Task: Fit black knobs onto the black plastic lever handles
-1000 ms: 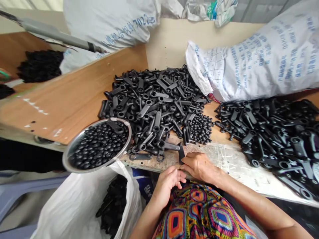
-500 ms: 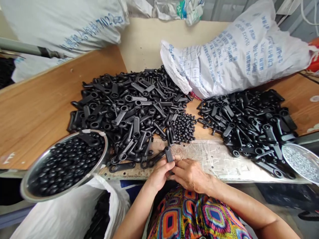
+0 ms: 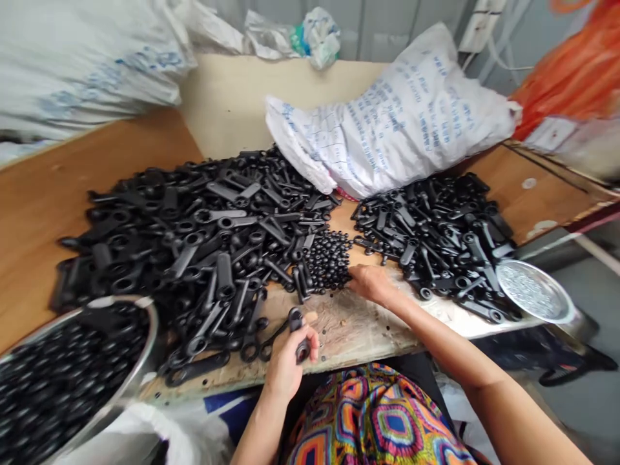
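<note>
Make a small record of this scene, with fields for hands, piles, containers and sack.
Left hand: holds a black part
Right hand: at the edge of small black balls; cannot tell whether it grasps any
Left pile: black lever-like parts
Right pile: similar black parts
Left bowl: black balls
Right dish: tiny silvery pieces
Sack: white, blue print

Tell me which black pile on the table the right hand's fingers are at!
The small middle pile of round beads: the right hand is at its right edge. The left heap and the right heap are bigger, with longer parts.
</note>
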Tool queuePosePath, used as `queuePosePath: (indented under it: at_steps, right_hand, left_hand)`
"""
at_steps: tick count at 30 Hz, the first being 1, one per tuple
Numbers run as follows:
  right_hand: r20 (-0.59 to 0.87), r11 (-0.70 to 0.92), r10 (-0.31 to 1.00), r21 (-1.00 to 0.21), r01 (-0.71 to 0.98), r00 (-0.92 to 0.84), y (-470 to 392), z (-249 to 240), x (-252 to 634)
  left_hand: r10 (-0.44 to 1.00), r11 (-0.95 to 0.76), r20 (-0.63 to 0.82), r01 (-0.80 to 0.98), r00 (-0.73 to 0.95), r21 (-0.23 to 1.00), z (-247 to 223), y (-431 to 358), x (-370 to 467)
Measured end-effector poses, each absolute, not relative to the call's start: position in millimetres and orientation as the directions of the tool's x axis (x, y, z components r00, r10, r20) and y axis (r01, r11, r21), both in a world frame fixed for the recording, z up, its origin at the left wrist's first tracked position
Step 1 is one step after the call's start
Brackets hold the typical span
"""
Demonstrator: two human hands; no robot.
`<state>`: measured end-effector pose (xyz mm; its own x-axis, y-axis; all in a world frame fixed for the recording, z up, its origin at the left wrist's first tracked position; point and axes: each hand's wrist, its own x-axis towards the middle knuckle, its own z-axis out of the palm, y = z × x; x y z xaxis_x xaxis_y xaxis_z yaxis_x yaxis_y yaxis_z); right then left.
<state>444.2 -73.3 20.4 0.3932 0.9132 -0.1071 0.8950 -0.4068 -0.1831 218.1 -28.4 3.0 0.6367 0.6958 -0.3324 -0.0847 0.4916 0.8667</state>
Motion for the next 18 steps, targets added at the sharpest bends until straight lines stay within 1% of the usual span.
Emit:
queuePosePath:
  at_steps: [4, 9, 12, 13, 14, 15, 16, 17, 18]
  right_hand:
    - [-0.138, -0.433, 0.901, -0.196, 0.88, 0.412, -64.6, 20.0, 444.4]
    - [-0.112, -0.447, 0.894, -0.291, 0.846, 0.434, -82.9, 28.3, 453.1]
    - [-0.061, -0.409, 0.906, -0.381, 0.829, 0.419, -104.8, 34.4, 454.1]
    - [-0.044, -0.385, 0.913, -0.424, 0.82, 0.406, -112.1, 35.5, 453.0]
    - [-0.028, -0.353, 0.919, -0.502, 0.79, 0.393, -118.9, 36.3, 451.1]
    - [-0.014, -0.312, 0.923, -0.614, 0.725, 0.385, -125.3, 36.7, 448.4]
    - [-0.003, -0.258, 0.923, -0.744, 0.616, 0.384, -131.0, 36.9, 445.0]
    - [0.006, -0.191, 0.921, -0.864, 0.466, 0.389, -136.2, 37.3, 441.0]
    - [0.01, -0.118, 0.916, -0.949, 0.292, 0.402, -140.7, 37.9, 436.8]
  left_hand:
    - [0.705, 0.435, -0.32, -0.03, 0.633, 0.9, 5.7, -30.2, 221.7]
    - [0.551, 0.371, -0.292, 0.085, 0.782, 0.925, 11.2, -29.8, 229.3]
    - [0.5, 0.376, -0.292, 0.1, 0.816, 0.921, 14.3, -30.4, 238.1]
    - [0.482, 0.397, -0.306, 0.107, 0.821, 0.912, 15.9, -31.5, 242.2]
    - [0.466, 0.416, -0.319, 0.114, 0.826, 0.902, 17.8, -33.3, 246.6]
    - [0.455, 0.428, -0.322, 0.113, 0.83, 0.897, 20.0, -35.7, 251.5]
    - [0.452, 0.432, -0.315, 0.104, 0.835, 0.896, 22.1, -38.6, 256.5]
    - [0.451, 0.429, -0.3, 0.09, 0.841, 0.899, 24.0, -41.8, 261.4]
    - [0.45, 0.422, -0.28, 0.075, 0.848, 0.904, 25.2, -45.1, 266.0]
